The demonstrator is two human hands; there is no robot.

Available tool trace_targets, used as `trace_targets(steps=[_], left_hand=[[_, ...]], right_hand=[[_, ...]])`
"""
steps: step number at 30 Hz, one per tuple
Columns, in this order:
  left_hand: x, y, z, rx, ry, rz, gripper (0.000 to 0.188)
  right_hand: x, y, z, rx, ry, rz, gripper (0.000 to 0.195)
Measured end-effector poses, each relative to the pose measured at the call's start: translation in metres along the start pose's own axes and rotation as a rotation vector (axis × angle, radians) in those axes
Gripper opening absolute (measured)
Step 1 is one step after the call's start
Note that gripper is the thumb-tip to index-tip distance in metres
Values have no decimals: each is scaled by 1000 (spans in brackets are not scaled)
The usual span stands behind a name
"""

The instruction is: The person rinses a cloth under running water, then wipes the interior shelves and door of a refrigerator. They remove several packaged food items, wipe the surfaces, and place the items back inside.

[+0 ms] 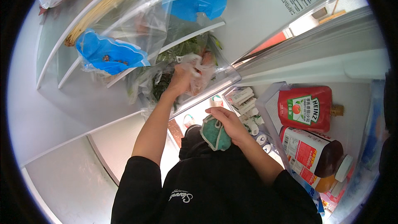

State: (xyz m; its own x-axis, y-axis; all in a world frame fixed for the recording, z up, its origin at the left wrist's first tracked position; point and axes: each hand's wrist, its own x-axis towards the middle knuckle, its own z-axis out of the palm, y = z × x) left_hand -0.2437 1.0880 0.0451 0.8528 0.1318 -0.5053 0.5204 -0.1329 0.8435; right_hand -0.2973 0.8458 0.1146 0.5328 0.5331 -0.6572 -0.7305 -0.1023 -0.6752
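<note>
My left hand (182,79) reaches into the clear drawer (214,85) of an open refrigerator. Its fingers grip a thin clear plastic bag (200,82) with something reddish in it. Leafy greens (189,45) in plastic lie beyond and beside the hand. In front of my body, my right hand (228,123) holds a folded green cloth (216,133) with a pale edge and a loop. The fingertips of my left hand are partly hidden by the plastic.
Shelves above the drawer hold an opened blue bag (112,53), dried noodles or sticks (99,9) and another blue package (199,4). In the door rack (270,109) at right lie a ketchup pouch (306,109) and a dark-filled bottle (329,155); small boxes (241,96) and cans are lower down.
</note>
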Motion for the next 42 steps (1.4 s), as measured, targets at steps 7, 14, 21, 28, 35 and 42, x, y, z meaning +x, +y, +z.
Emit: trace_targets(steps=[7, 14, 21, 28, 35, 42], left_hand=[[15, -40, 55, 1091, 429, 155, 105], [45, -19, 45, 1181, 225, -144, 93], [46, 6, -21, 1028, 125, -111, 102], [56, -3, -25, 995, 167, -95, 100], [39, -16, -15, 924, 206, -53, 100], [7, -20, 16, 891, 132, 148, 87]], right_hand=[[-5, -6, 7, -6, -11, 51, 34], [-7, -3, 7, -100, -45, -12, 32], [-9, 1, 2, -103, -34, -8, 32], [-12, -1, -1, -116, -8, 67, 32], [-6, 1, 0, -66, -23, 67, 33], [6, 1, 3, 107, 81, 258, 36]])
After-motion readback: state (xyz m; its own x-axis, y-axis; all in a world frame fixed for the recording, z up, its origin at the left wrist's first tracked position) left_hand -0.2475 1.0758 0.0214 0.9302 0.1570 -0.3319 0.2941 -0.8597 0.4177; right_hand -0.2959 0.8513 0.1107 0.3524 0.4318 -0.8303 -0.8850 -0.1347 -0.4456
